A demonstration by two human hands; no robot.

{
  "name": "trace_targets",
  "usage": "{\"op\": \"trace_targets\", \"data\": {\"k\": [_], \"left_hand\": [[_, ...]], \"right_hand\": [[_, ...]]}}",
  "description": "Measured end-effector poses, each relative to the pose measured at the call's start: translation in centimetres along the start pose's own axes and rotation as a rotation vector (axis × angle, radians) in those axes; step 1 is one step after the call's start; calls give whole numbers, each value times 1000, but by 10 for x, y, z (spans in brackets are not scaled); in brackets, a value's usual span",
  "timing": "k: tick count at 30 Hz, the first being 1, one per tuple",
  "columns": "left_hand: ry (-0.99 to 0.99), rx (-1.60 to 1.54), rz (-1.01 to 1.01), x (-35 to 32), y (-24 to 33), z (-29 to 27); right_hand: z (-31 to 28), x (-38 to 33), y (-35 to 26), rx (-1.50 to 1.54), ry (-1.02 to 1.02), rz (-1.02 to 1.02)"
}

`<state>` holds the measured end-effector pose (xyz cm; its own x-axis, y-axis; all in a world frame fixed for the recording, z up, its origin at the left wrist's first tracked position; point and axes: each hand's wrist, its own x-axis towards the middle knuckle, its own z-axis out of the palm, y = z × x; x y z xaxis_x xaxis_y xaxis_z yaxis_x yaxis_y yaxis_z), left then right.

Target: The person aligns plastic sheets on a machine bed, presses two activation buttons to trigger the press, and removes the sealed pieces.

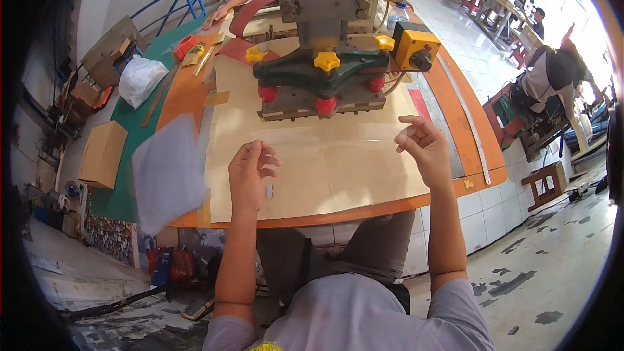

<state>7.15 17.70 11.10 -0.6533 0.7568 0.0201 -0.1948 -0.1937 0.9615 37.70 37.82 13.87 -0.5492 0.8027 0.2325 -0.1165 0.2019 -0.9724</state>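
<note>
My left hand hovers over the left side of a tan sheet-covered work surface, fingers loosely curled and apart. Nothing shows in it. A blurred, pale bluish-grey sheet is tilted beside it on the left, apart from the fingers. Over the right side is my right hand, its fingers bent and spread, also with nothing visible in it. Between and beyond both hands stands a press head with a dark green bracket, yellow star knobs and red feet. A small grey piece lies near my left hand.
An orange tabletop carries a metal strip and a yellow control box. On the green surface at left are a white plastic bag and a cardboard box. Another person's hand rests at the far left. A wooden stool stands right.
</note>
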Motion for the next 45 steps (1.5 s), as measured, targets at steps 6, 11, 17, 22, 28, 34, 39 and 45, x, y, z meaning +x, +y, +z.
{"op": "trace_targets", "data": {"k": [6, 11, 17, 22, 28, 34, 39, 45], "left_hand": [[36, -25, 13, 8, -10, -7], [22, -67, -8, 11, -14, -11], [2, -67, -23, 10, -14, -16], [-80, -50, -19, 8, -10, -14], [-135, -8, -26, 3, -7, -14], [-145, 7, -26, 0, -9, -12], [-131, 40, -22, 0, -11, -9], [-128, 24, -18, 0, -14, -6]], "right_hand": [[6, 1, 5, 50, 76, -14], [6, 1, 7, 69, 86, 16], [8, 1, 11, 101, 90, -14], [-1, 1, 20, 46, 155, -29], [-1, 3, 28, 37, 190, -13], [-6, 4, 35, 18, 190, 16], [-9, 2, 38, -7, 204, 23], [-10, -5, 34, 0, 209, 42]]}}
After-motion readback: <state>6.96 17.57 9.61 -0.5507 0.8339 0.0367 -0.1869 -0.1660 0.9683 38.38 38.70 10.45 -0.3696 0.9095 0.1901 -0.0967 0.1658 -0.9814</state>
